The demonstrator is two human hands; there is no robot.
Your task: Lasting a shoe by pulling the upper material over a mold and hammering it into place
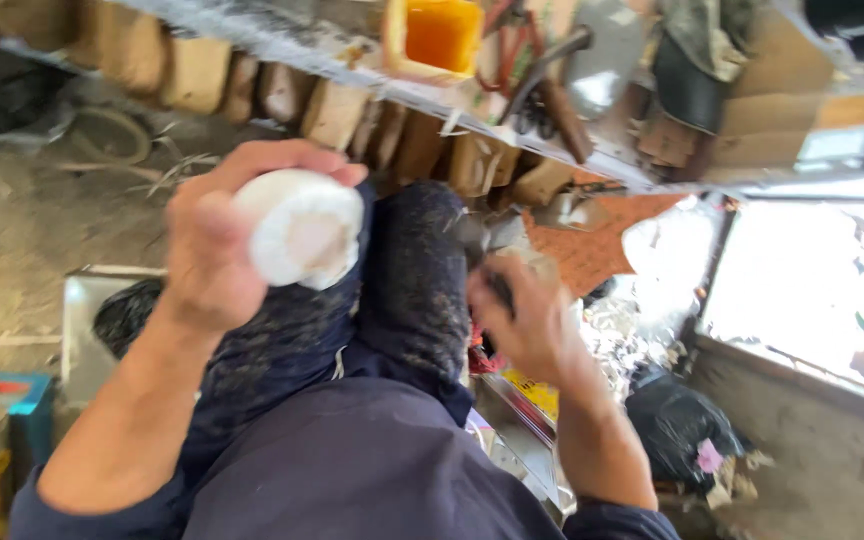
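The left hand grips a thick white roll tight around its side, up above the knees, and it looks soft and light, while the right hand squeezes a dark handle.

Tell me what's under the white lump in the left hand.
Below the white lump, held up in the left hand, are the person's dark trouser legs. The floor beneath is covered.
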